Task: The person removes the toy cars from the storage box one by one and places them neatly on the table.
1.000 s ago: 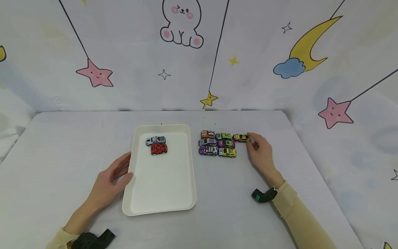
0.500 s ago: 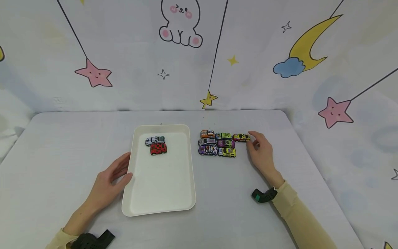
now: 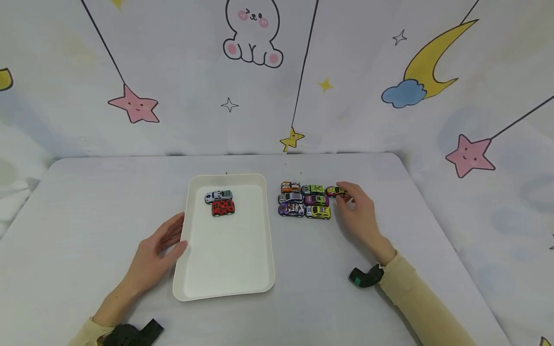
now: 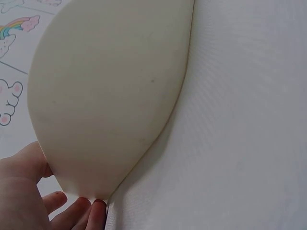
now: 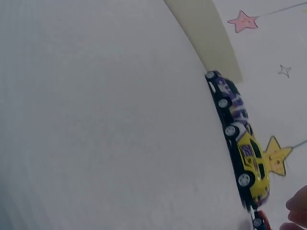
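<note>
Car (image 3: 335,191), small, light and stiff, probably rolls easily; the right hand (image 3: 357,211) pinches its ends, it seems.

The left hand (image 3: 157,250) rests flat on the tray (image 3: 225,259) edge.

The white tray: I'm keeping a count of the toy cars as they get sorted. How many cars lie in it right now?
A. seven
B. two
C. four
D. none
B: the head view shows just a white car and a red car side by side near the far end of the white tray; all the other cars sit on the table to its right.
</note>
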`<control>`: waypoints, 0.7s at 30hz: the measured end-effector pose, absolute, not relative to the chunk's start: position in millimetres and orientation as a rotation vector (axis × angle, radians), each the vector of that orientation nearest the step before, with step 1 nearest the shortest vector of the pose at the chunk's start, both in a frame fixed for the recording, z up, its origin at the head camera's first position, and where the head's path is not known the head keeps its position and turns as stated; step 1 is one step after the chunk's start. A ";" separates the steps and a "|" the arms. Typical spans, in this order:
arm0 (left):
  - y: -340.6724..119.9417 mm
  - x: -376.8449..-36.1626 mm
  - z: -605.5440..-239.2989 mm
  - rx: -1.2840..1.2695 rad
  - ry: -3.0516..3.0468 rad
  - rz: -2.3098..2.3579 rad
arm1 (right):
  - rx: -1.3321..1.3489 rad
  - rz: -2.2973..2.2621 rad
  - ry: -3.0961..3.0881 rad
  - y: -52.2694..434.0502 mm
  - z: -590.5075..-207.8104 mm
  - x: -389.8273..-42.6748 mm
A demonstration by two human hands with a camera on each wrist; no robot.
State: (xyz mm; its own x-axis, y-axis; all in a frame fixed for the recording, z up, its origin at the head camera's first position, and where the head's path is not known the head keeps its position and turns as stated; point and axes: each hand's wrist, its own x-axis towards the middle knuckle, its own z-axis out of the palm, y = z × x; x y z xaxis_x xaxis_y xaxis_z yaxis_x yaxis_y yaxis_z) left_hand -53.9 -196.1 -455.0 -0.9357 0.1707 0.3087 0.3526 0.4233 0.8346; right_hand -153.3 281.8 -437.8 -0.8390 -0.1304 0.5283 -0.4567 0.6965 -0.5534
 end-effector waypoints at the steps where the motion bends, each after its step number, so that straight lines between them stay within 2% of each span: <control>1: -196.0 -53.5 -455.2 -0.466 -2.498 -1.527 | 0.482 0.981 -2.453 277.1 -435.4 -152.1; 21: -196.3 -53.3 -455.0 -0.460 -2.497 -1.516 | 0.986 0.984 -2.534 162.8 -405.9 -147.8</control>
State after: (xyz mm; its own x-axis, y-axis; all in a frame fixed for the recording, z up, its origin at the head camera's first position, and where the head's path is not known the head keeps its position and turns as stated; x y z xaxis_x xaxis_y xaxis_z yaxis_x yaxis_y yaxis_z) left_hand -53.3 -196.3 -455.0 -0.9349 0.1663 0.3134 0.3548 0.4310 0.8297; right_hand -147.8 162.8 -405.9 -0.7402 -0.5040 0.4450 -0.6723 0.5431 -0.5032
